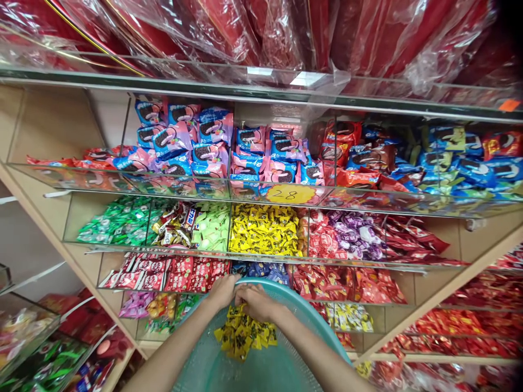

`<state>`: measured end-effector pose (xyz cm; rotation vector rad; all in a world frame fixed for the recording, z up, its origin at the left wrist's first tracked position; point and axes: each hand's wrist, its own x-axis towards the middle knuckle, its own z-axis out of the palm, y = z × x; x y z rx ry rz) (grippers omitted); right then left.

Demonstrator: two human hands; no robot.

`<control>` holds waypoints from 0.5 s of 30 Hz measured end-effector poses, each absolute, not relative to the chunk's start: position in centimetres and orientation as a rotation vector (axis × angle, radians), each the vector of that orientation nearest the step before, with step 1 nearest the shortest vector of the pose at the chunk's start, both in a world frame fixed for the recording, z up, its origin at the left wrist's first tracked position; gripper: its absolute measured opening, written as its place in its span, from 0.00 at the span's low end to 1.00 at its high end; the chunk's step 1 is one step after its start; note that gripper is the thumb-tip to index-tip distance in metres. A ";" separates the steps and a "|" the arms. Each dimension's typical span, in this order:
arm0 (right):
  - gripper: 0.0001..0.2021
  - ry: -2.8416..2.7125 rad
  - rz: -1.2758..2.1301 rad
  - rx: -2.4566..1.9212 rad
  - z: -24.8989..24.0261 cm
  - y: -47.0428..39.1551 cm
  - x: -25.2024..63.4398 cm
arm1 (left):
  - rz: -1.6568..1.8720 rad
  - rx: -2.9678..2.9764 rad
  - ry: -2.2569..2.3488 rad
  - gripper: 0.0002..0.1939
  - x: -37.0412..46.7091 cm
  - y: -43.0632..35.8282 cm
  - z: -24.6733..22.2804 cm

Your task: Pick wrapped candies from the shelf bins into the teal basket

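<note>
Well, left hand and right hand, grips unclear, are twelve o'clock of small yellow packets in a round green plastic tub.

Inspected: Tiered Shop Shelving and Light

Found a pale wood-grained shelving frame, with side panels slanting inward toward the bottom of the view. Noted a long clear-glass top shelf with a dark greenish front edge, spanning nearly the full width. Observed bright white light reflections on that glass. Recorded upright transparent dividers splitting lower tiers. Sighted a scalloped yellow card, handwritten "28", plus a small orange tag at upper right. Saw a plain grey surface at far left; cannot confirm wall or floor.
</note>
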<state>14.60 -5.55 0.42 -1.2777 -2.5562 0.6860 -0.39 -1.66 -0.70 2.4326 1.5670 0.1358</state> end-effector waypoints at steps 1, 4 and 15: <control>0.15 -2.569 0.677 -1.273 0.4 -5.6 14.6 | 0.134 2.437 1.570 0.17 -0.4 -1.7 -0.7; 0.16 -2.597 0.662 -1.275 0.2 -5.6 14.6 | 0.139 2.440 1.568 0.17 -0.4 -1.6 -0.8; 0.14 -2.649 0.671 -1.311 0.2 -5.6 14.5 | 0.133 2.446 1.566 0.18 -0.5 -1.6 -0.9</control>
